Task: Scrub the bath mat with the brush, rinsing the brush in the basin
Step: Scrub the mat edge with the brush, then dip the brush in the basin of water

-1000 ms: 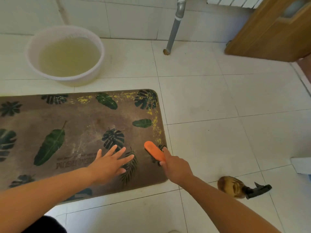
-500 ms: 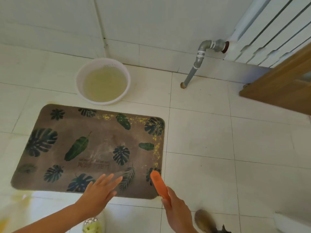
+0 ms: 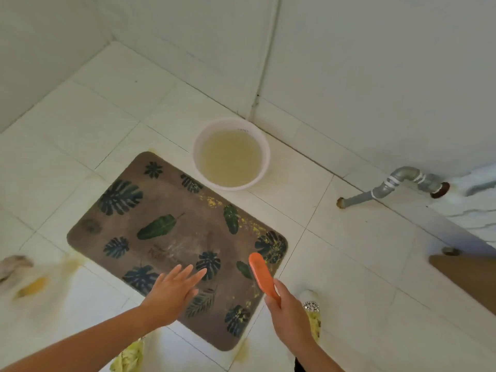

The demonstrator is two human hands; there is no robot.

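Bath mat [image 3: 171, 237]: lying flat on the tiled floor [image 3: 349, 251] beside the basin [image 3: 200, 140]; likely soft, limp. Brush [image 3: 261, 275]: rigid, light; right hand [image 3: 288, 312] is gripping its handle end. Left hand [image 3: 171, 294] is hovering, fingers spread, holding nothing.

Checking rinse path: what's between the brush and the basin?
Head view: only bath mat between brush in right hand and basin; yellow specks, leaf prints on it, no objects.

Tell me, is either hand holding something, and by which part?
The right hand holds the orange brush by its near end, the handle. The left hand is open, fingers spread over the bath mat, holding nothing.
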